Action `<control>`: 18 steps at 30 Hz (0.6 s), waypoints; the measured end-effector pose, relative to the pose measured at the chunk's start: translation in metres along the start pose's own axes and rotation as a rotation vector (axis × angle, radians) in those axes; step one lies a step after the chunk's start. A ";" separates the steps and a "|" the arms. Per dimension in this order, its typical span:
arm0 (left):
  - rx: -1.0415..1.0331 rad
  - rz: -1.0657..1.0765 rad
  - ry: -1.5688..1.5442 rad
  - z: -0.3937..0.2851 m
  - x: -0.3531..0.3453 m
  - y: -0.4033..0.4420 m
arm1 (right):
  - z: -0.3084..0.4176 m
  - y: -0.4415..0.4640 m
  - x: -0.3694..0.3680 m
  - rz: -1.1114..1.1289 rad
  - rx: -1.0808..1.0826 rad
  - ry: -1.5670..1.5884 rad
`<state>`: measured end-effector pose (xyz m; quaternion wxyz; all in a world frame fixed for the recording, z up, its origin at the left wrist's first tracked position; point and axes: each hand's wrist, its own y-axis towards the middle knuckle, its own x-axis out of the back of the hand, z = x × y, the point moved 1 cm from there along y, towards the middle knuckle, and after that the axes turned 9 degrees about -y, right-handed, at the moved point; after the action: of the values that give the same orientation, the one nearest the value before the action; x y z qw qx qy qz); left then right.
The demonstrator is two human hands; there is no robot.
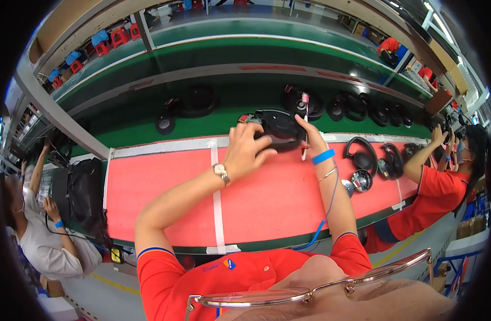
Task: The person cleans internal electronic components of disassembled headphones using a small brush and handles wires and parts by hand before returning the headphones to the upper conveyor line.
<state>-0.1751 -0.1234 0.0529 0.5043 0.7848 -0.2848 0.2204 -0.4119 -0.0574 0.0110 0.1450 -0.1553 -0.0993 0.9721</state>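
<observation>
A pair of black headphones (pixel 280 128) is held up between my hands, over the near edge of the green conveyor belt. My left hand (pixel 246 152) has its fingers bent at the left side of the headphones. My right hand (pixel 313 140) grips their right side. Upright at that hand stands a thin white stick with a pink end (pixel 305 101), like a toothbrush; its lower tip shows below the fingers. A blue band with a cord circles my right wrist. Small reddish parts show at the upper left of the headphones.
Several black headphones (pixel 358 107) lie along the green belt (pixel 240 96). More headphones and open ear cups (pixel 361 181) rest on the right of the pink mat (pixel 160 182). A black bag (pixel 86 192) is at left. Co-workers sit on both sides; a metal post (pixel 58 112) rises at left.
</observation>
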 end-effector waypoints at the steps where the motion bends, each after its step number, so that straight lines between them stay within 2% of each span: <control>1: -0.060 0.021 -0.017 -0.010 0.006 -0.012 | 0.007 -0.007 -0.010 -0.044 -0.055 -0.073; 4: 0.044 0.096 0.032 -0.032 0.025 -0.046 | 0.012 -0.021 -0.030 0.109 -0.064 -0.258; 6: 0.081 0.126 -0.008 -0.044 0.038 -0.066 | 0.006 -0.020 -0.030 0.069 -0.180 -0.424; 8: 0.105 0.150 -0.044 -0.049 0.049 -0.088 | 0.010 -0.033 -0.045 0.234 -0.137 -0.467; 11: 0.186 0.225 -0.170 -0.060 0.062 -0.114 | 0.010 -0.039 -0.047 0.334 -0.210 -0.561; 12: 0.199 0.234 -0.185 -0.062 0.063 -0.120 | 0.019 -0.042 -0.046 0.467 -0.210 -0.655; 14: 0.174 0.264 -0.322 -0.069 0.063 -0.132 | 0.000 -0.031 -0.034 0.462 -0.074 -0.871; 16: 0.158 0.272 -0.370 -0.075 0.055 -0.138 | 0.000 -0.030 -0.042 0.454 0.128 -0.950; 18: 0.133 0.258 -0.449 -0.080 0.041 -0.142 | -0.010 -0.021 -0.045 0.320 0.110 -1.149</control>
<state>-0.0541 -0.0125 0.0154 0.3436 0.8027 -0.4721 0.1213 -0.3622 -0.0507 0.0188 -0.0722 0.3900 -0.0869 0.9138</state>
